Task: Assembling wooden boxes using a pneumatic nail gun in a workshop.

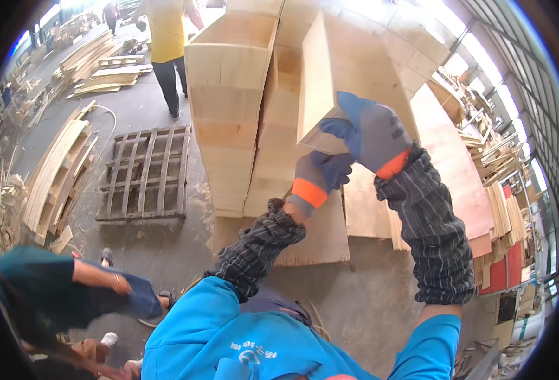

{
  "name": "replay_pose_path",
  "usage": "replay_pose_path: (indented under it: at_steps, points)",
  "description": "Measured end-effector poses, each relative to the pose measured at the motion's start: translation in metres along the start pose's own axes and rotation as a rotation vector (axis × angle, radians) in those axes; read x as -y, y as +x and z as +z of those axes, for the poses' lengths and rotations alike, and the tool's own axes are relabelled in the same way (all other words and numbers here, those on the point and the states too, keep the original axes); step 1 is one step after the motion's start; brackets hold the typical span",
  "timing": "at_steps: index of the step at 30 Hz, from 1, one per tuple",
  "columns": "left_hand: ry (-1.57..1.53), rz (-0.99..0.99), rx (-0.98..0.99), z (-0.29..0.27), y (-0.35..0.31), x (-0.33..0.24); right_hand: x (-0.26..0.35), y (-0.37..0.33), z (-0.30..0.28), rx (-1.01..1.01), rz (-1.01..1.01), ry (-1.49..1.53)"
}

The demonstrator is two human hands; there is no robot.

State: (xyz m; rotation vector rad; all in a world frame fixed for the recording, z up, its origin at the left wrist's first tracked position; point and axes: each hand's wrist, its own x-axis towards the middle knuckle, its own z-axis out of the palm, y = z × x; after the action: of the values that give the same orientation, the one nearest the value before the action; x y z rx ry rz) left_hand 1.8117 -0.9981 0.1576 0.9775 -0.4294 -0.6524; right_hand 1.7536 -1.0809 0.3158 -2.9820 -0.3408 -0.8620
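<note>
A pale open wooden box is tilted in front of me, at the top of tall stacks of similar boxes. My right hand, in a blue and grey glove with an orange band, is closed around the box's near lower corner. Just below and to the left, my left hand wears a matching glove. Its fingers are curled against the underside of the box's near end, partly hidden by the box. Directly behind the held box, wooden boxes are stacked in columns.
A slatted wooden pallet lies on the floor at left, beside piled planks. A person in a yellow top stands beyond the stacks; another person is close at lower left. Large panels and more timber are at right.
</note>
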Motion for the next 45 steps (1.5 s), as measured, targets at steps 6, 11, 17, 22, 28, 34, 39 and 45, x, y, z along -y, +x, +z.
replay_pose_path:
  at_steps: [6,11,17,22,28,34,39,45]
  points:
    - [0.003,-0.043,0.035,-0.047,0.059,-0.014,-0.034,0.07,0.042,0.143,0.049,-0.023]
    - [0.01,-0.025,-0.031,-0.053,0.105,-0.036,-0.065,0.12,0.063,0.169,0.084,-0.001]
    - [-0.044,-0.092,-0.191,-0.071,0.132,-0.036,-0.089,0.158,0.097,0.203,0.129,0.031]
    - [-0.115,-0.085,-0.194,-0.076,0.166,-0.026,-0.122,0.176,0.11,0.235,0.173,0.086]
    - [0.242,-0.128,-0.186,-0.114,0.114,0.022,-0.117,0.127,0.108,-0.155,-0.145,-0.126]
    - [0.556,-0.382,-0.491,-0.219,-0.102,0.17,-0.046,-0.032,0.12,-0.194,-0.253,0.382]
    - [1.235,-0.843,-0.572,-0.324,-0.374,0.338,-0.023,-0.163,0.252,0.101,-0.127,0.719]
    - [0.87,-1.212,-1.204,-0.351,-0.595,0.469,0.082,-0.251,0.319,0.613,-0.18,0.877]
